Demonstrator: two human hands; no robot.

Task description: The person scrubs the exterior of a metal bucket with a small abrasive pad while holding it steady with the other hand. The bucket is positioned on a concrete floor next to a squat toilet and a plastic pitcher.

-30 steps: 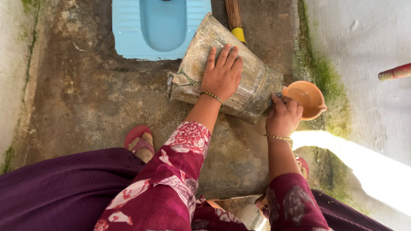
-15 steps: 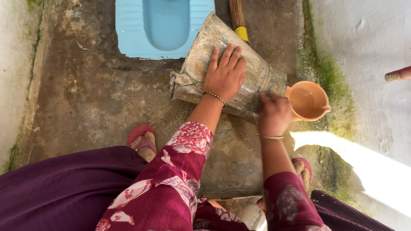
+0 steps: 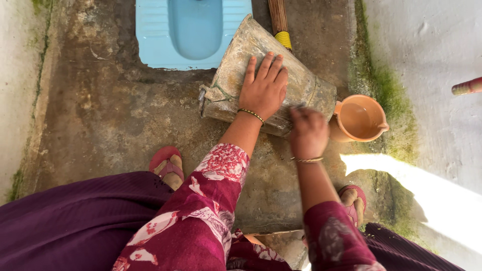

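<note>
Floor (image 3: pixel 100 115): bare stained concrete, open at 9 o'clock of the bucket; mossy strip along the wall at 3 o'clock.
Squat pan (image 3: pixel 193 30): blue, at 11 o'clock of the bucket, touching or just beside it.
Bucket (image 3: pixel 236 75): dull metal, lay on its side on the floor, centre frame.
Left hand (image 3: pixel 263 88): flat, fingers spread, pressed on the bucket's upper side.
Broom (image 3: pixel 278 22): at 12 o'clock, behind the bucket.
Right hand (image 3: pixel 307 131): blurred, curled against the bucket's lower side; contents could not be told.
Mug (image 3: pixel 360 119): orange, water inside, at 3 o'clock, just beside the bucket.
Handling judgement: firm left-hand pressure stops rolling; scrubbing strokes best kept short, clear of the mug.
</note>
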